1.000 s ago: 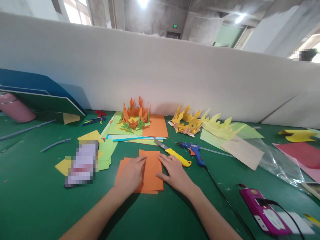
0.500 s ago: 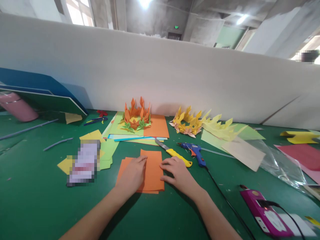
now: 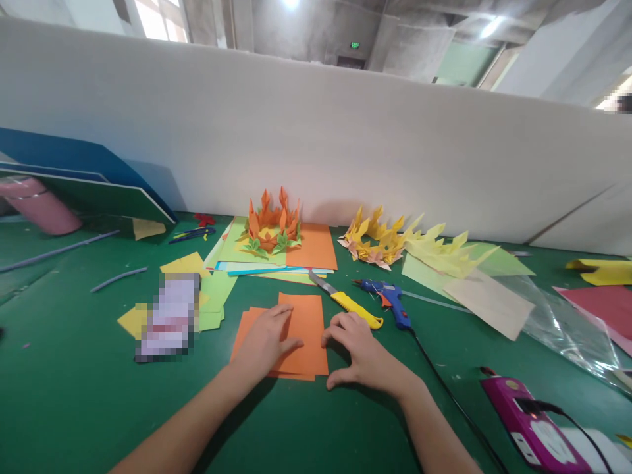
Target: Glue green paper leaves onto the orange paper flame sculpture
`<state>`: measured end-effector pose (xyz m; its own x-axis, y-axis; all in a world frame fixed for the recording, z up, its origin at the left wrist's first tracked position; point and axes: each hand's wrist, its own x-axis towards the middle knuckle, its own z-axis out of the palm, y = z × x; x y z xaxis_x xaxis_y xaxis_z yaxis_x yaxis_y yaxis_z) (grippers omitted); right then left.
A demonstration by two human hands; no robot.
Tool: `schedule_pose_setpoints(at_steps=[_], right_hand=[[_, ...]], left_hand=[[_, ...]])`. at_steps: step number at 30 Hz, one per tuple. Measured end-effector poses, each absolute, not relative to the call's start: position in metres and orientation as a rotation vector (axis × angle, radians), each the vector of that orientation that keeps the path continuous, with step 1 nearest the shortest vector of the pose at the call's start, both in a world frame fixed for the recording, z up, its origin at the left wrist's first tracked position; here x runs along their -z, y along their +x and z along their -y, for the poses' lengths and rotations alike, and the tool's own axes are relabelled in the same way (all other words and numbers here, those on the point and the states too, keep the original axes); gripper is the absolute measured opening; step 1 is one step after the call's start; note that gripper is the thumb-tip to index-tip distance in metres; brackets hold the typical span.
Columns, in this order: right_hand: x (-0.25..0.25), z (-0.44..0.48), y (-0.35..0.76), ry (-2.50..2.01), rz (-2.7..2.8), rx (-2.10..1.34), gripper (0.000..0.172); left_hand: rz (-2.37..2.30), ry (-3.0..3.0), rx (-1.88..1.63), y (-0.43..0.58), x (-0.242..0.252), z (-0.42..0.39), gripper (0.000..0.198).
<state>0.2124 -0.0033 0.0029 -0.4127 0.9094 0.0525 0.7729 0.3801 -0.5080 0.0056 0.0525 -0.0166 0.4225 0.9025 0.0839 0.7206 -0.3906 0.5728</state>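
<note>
Orange paper [image 3: 307, 336] lies on the green table in front of me, one piece overlapping others beneath it. My left hand [image 3: 266, 339] rests on its left part, fingers stretched out and thumb spread to the right. Beside the right edge is my right hand [image 3: 358, 349], its fingers curved and apart from the thumb, with nothing held; whether a fingertip touches the edge is hard to tell. Just beyond the right hand lies a yellow utility knife [image 3: 355, 308] with its blade showing. A blue glue gun [image 3: 390, 299] lies to the right of the knife.
At the back stand an orange paper crown [image 3: 269, 227] and a yellow paper crown [image 3: 372, 240]. A blurred phone-like object [image 3: 168, 316] lies on yellow and green paper at left. The glue gun's cord runs towards a magenta power strip [image 3: 536, 424]. A pink bottle [image 3: 44, 207] leans at far left.
My right thumb has opened downward, away from the paper's right edge. My left thumb has spread to the right over the paper. The whole view has shifted slightly.
</note>
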Motion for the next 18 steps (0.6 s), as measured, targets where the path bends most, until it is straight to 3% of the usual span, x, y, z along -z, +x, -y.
schedule_pose_setpoints(at_steps=[5,9,18], right_hand=[[0.010,-0.003,0.218,-1.592,2.033,-0.144,0.036],[0.028,-0.013,0.228,-1.747,1.830,0.160,0.039],[0.043,-0.021,0.229,-1.795,1.902,0.013,0.045]], left_hand=[[-1.357,2.124,-0.833,0.000,0.016,-0.060,0.025],[-1.309,1.975,-1.122,-0.004,0.005,-0.062,0.021],[-1.228,1.098,-1.460,-0.007,0.005,-0.073,0.015]])
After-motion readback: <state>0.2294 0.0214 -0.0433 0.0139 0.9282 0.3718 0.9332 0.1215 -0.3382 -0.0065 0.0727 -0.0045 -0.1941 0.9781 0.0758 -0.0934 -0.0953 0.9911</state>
